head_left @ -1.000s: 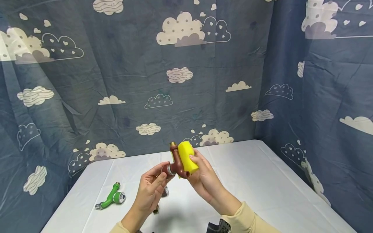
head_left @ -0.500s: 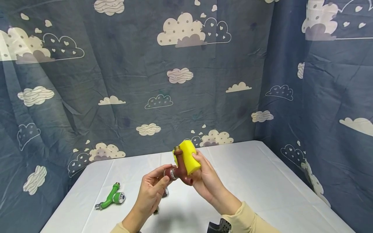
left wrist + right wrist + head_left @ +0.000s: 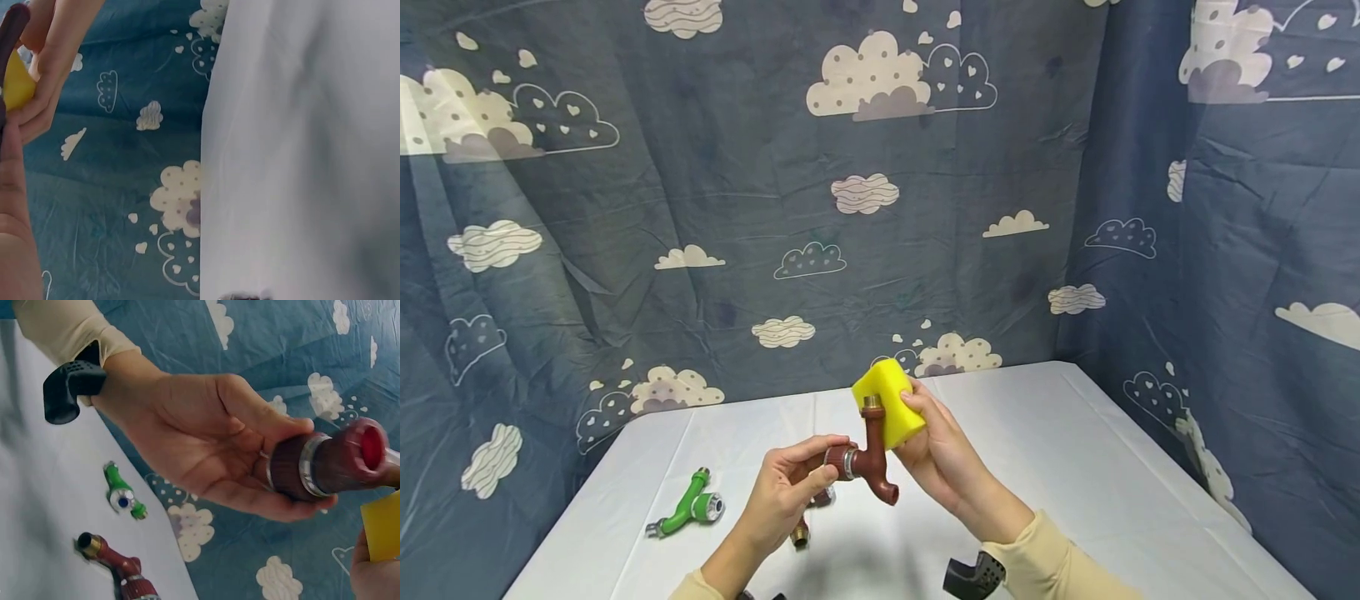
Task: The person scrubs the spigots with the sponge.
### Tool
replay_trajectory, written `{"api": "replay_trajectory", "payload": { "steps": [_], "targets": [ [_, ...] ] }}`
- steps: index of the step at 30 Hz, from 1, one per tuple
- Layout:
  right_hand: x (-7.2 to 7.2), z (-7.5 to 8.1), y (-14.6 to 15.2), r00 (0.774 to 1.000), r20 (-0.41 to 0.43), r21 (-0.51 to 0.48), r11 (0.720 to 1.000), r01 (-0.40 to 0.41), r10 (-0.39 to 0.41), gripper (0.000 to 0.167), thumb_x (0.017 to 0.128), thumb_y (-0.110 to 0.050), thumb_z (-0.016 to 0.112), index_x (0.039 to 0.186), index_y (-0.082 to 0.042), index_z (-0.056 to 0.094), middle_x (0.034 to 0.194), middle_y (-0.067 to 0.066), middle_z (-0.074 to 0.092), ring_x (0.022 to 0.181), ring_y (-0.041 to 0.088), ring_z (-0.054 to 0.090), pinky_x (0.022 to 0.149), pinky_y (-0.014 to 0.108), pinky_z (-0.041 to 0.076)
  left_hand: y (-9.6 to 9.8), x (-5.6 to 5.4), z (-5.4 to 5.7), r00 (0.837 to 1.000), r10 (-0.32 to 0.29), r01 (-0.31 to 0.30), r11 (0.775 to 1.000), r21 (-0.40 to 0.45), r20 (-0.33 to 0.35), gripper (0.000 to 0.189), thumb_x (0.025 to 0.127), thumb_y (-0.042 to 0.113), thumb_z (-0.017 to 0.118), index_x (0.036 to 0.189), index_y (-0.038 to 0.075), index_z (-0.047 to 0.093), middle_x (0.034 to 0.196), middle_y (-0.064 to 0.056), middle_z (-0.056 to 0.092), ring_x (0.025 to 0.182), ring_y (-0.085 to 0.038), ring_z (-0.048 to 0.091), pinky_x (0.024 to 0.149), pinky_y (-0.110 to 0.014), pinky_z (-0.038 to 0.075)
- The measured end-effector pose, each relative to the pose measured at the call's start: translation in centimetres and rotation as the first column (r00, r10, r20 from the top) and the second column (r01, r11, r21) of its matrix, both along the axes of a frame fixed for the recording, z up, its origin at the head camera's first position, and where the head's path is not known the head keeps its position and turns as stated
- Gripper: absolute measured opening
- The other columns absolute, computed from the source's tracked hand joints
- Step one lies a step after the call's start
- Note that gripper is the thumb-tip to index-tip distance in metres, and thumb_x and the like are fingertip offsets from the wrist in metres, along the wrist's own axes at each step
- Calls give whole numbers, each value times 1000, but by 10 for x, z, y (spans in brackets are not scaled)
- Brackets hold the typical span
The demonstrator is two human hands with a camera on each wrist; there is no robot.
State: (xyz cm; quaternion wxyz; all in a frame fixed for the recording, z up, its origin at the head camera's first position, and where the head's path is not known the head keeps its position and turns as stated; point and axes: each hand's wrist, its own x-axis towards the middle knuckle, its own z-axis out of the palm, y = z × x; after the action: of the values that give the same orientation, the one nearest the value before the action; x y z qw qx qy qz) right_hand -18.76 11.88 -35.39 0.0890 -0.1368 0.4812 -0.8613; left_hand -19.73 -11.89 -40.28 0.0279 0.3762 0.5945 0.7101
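Observation:
A reddish-brown tap [image 3: 876, 457] is raised above the table, its brass threaded end up and its spout tipped down to the right. My left hand [image 3: 781, 492] grips it by the ribbed knob, between thumb and fingers. In my right hand [image 3: 953, 468] is a yellow sponge [image 3: 901, 417], pinched just behind the tap's upright pipe; whether they touch I cannot tell. The right wrist view shows the tap's round spout opening, the left hand [image 3: 206, 437] round the knob, and the sponge's edge [image 3: 382, 528] at the far right.
On the white table [image 3: 1037, 467] lies a green tap [image 3: 687, 508] to the left. A second brown tap [image 3: 122, 565] lies behind my left hand, partly hidden in the head view. Blue cloud-printed cloth [image 3: 910, 250] hangs behind the table.
The tap has turned more upright and moved a little down and right. The sponge has shifted slightly to the right, and more of the second brown tap shows.

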Motion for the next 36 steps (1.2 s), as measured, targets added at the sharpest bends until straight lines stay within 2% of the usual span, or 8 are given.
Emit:
{"api": "replay_trajectory", "payload": {
  "steps": [7,10,13,17,26,28,30,36],
  "targets": [
    [-4,0,10,995,-99,188,982,4,15,54,110,-20,46,162,-7,35,146,11,52,127,22,57,107,23,54,-12,-2,7,998,27,-36,986,-163,-56,35,104,1,67,133,-17,64,126,6,76,107,-6,73,86,-23,65],
    [-5,-1,17,961,-276,390,914,108,4,48,110,-16,54,157,-7,47,145,17,57,122,24,60,98,24,57,-18,-2,14,993,47,-72,970,-233,-112,32,102,0,69,131,-13,68,127,-5,76,108,-6,73,88,-24,66],
    [-4,-1,24,861,-509,542,773,329,-9,43,105,-15,66,147,-13,61,141,16,63,113,26,63,87,27,60,-23,1,23,982,78,-126,948,-293,-170,30,102,1,70,130,-8,71,125,-20,74,108,-6,74,92,-23,65],
    [-2,-1,27,661,-750,533,585,611,-8,43,96,-13,78,137,-24,71,142,10,61,118,28,63,88,33,62,-23,7,32,972,136,-196,920,-339,-193,29,101,6,73,129,-2,73,119,-25,73,101,-7,77,86,-25,67],
    [-1,-11,23,244,-965,262,346,901,97,51,84,-1,85,129,-20,74,145,21,54,127,39,61,94,46,68,-5,16,35,974,226,-219,916,-335,-18,30,100,13,77,127,-1,72,114,-20,79,93,-13,81,74,-29,68],
    [-2,-13,23,190,-975,218,318,923,116,52,82,-1,86,129,-20,74,144,22,55,128,41,61,95,47,67,-1,18,36,970,243,-228,918,-324,6,30,100,13,77,126,-1,72,111,-17,80,93,-14,81,75,-27,67],
    [-2,-14,22,163,-979,193,309,931,122,52,81,0,86,128,-20,74,143,23,56,128,42,60,95,48,67,2,19,37,966,259,-240,922,-305,22,30,99,12,78,126,-2,72,111,-16,81,94,-14,81,77,-26,66],
    [1,-17,20,171,-978,202,345,917,118,51,82,-1,83,128,-20,75,144,21,55,131,40,59,97,46,67,10,22,40,957,281,-259,938,-230,68,31,98,7,77,124,-8,70,112,-16,79,95,-14,81,86,-28,67]
  ]
}}
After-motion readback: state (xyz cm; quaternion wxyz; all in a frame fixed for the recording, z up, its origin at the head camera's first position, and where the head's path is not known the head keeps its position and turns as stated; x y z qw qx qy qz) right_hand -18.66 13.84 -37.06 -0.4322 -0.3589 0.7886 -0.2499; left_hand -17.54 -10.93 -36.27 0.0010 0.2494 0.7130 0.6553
